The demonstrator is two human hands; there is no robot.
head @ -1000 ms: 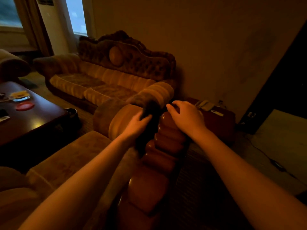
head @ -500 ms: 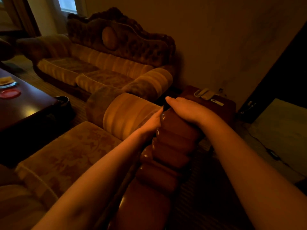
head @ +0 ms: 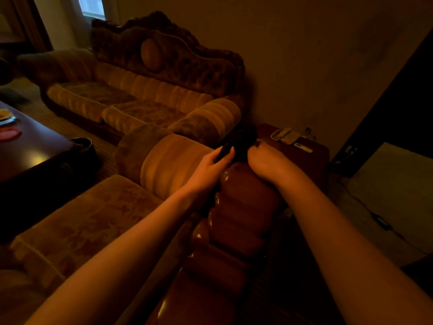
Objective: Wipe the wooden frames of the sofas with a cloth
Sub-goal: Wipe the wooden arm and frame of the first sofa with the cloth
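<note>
Cloth [head: 241, 141], dark and bunched, is held at the far end of the glossy wooden frame [head: 236, 207], gripped by the left hand [head: 210, 164] and the right hand [head: 267, 164]. Each carved groove is best followed with firm pressure, and the velvet armrest [head: 173, 160] avoided.

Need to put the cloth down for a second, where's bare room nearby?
Free: the near sofa's seat cushion, beside its rolled armrest. The side table has a bare strip near the phone. The coffee table's far end is crowded.
</note>
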